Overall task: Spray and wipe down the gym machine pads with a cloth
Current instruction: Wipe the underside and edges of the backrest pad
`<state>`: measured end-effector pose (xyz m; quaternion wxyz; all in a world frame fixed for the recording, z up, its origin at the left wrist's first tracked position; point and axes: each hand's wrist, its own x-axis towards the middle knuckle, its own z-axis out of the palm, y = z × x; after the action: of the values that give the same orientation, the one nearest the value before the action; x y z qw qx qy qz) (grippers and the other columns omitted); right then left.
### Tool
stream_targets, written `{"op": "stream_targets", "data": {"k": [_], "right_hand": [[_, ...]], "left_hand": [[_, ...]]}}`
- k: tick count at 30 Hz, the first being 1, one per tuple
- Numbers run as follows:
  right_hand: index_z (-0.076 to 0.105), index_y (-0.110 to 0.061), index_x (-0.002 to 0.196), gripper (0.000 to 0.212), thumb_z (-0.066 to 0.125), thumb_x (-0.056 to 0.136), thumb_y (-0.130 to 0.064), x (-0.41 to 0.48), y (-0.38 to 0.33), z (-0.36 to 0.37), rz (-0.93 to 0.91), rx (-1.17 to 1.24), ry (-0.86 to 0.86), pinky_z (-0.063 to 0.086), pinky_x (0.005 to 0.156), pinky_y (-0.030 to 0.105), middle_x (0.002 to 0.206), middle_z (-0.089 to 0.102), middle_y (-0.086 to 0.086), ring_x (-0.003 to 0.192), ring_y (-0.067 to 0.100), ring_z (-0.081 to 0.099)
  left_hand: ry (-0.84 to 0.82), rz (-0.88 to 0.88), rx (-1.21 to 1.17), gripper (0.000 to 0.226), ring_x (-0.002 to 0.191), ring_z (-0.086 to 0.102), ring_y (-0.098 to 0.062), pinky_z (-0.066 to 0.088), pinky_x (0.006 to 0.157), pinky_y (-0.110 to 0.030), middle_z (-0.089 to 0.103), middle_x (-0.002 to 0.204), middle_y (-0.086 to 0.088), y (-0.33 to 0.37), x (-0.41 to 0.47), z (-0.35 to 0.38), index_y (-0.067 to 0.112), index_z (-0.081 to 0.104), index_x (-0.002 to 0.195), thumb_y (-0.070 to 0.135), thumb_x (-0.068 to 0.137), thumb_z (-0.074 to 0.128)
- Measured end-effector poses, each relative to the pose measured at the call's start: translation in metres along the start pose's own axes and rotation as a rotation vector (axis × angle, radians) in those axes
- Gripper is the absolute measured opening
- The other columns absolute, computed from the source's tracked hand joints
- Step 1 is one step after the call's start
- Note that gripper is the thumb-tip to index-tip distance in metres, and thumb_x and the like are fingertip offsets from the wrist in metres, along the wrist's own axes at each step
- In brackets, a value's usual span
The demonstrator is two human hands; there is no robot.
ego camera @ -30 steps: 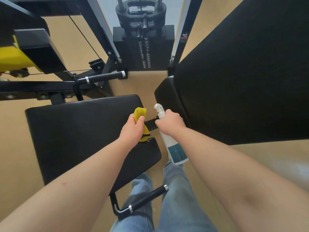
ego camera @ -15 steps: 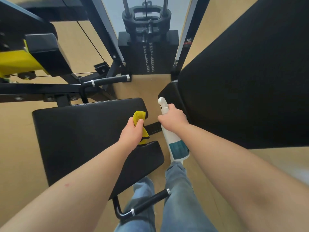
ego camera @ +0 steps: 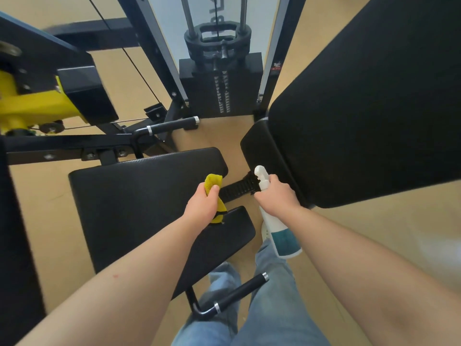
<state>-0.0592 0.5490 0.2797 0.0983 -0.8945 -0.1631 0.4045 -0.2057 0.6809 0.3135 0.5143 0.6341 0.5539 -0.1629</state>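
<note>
Head view: your left hand point(ego camera: 202, 204) grips the yellow cloth point(ego camera: 213, 182) over the seat pad's point(ego camera: 129, 203) right edge. Your right hand point(ego camera: 277, 197) grips the spray bottle point(ego camera: 284, 239) just beside the back pad point(ego camera: 374, 108); its teal label is unreadable.

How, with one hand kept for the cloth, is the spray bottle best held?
Take the spray bottle at its narrow neck, just under the white trigger head, coming from behind as the right hand does. The neck is slim enough to wrap, the wider body hangs below, and the head faces away. The left hand holds the cloth.
</note>
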Motion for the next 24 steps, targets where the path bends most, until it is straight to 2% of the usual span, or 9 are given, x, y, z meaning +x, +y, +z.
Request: {"op": "stream_targets", "data": {"k": [2,4,6,10,14,18,21,24], "right_hand": [[0.052,-0.018,0.127,0.042,0.064,0.094,-0.041,-0.011,0.007,0.000,0.048,0.003,-0.008,0.046,0.067,0.035,0.106,0.061,0.004,0.087,0.022,0.060],[0.053,-0.018,0.125,0.041,0.063,0.093,-0.040,-0.021,0.016,0.003,0.063,-0.031,-0.021,0.044,0.066,0.035,0.104,0.061,0.004,0.086,0.022,0.060],[0.049,-0.019,0.127,0.042,0.063,0.093,-0.039,-0.029,0.021,0.005,0.056,-0.046,-0.050,0.047,0.070,0.036,0.106,0.060,0.005,0.090,0.025,0.061],[0.057,-0.018,0.123,0.041,0.066,0.092,-0.042,-0.034,0.024,-0.002,0.062,-0.073,-0.087,0.055,0.078,0.039,0.104,0.063,0.003,0.091,0.023,0.063],[0.050,-0.017,0.127,0.044,0.062,0.092,-0.040,-0.034,0.024,-0.021,0.069,-0.137,-0.079,0.046,0.070,0.036,0.108,0.061,0.005,0.093,0.025,0.061],[0.054,-0.015,0.125,0.042,0.063,0.092,-0.039,-0.040,0.026,-0.043,0.071,-0.155,-0.095,0.044,0.063,0.032,0.102,0.060,0.004,0.085,0.021,0.061],[0.046,-0.020,0.137,0.050,0.065,0.093,-0.038,-0.045,0.023,-0.064,0.019,-0.075,-0.119,0.051,0.073,0.035,0.110,0.060,0.004,0.093,0.021,0.062],[0.044,-0.026,0.142,0.056,0.068,0.093,-0.036,-0.043,0.012,-0.093,-0.039,0.040,-0.159,0.056,0.086,0.040,0.108,0.058,-0.001,0.096,0.018,0.062]], "left_hand": [[-0.006,0.007,0.004,0.050,0.106,0.053,-0.019,0.041,0.086,-0.035,0.052,0.120,0.002,-0.002,-0.005,-0.002,0.021,0.033,0.153,0.046,0.110,0.032],[-0.010,0.010,0.006,0.049,0.106,0.052,-0.019,0.041,0.086,-0.035,0.052,0.120,0.002,-0.002,-0.008,-0.001,0.021,0.033,0.153,0.046,0.110,0.032],[-0.017,0.020,0.012,0.049,0.105,0.052,-0.019,0.041,0.087,-0.035,0.052,0.120,0.002,0.001,-0.010,0.002,0.022,0.033,0.152,0.047,0.110,0.032],[-0.023,0.039,0.014,0.050,0.105,0.052,-0.018,0.040,0.087,-0.035,0.052,0.119,0.003,0.010,-0.009,0.014,0.024,0.033,0.153,0.048,0.109,0.032],[-0.028,0.046,0.016,0.050,0.105,0.052,-0.020,0.040,0.086,-0.036,0.052,0.119,0.002,0.019,-0.009,0.024,0.023,0.034,0.152,0.048,0.109,0.032],[-0.031,0.045,0.009,0.051,0.105,0.051,-0.018,0.040,0.085,-0.034,0.051,0.120,0.002,0.030,-0.015,0.030,0.022,0.031,0.155,0.047,0.110,0.031],[-0.027,0.050,-0.018,0.052,0.105,0.050,-0.017,0.040,0.085,-0.034,0.050,0.121,0.002,0.037,-0.019,0.030,0.021,0.029,0.155,0.046,0.110,0.031],[-0.008,0.064,-0.061,0.051,0.106,0.050,-0.017,0.040,0.085,-0.033,0.051,0.123,0.001,0.046,-0.020,0.029,0.021,0.029,0.155,0.045,0.110,0.031]]}}
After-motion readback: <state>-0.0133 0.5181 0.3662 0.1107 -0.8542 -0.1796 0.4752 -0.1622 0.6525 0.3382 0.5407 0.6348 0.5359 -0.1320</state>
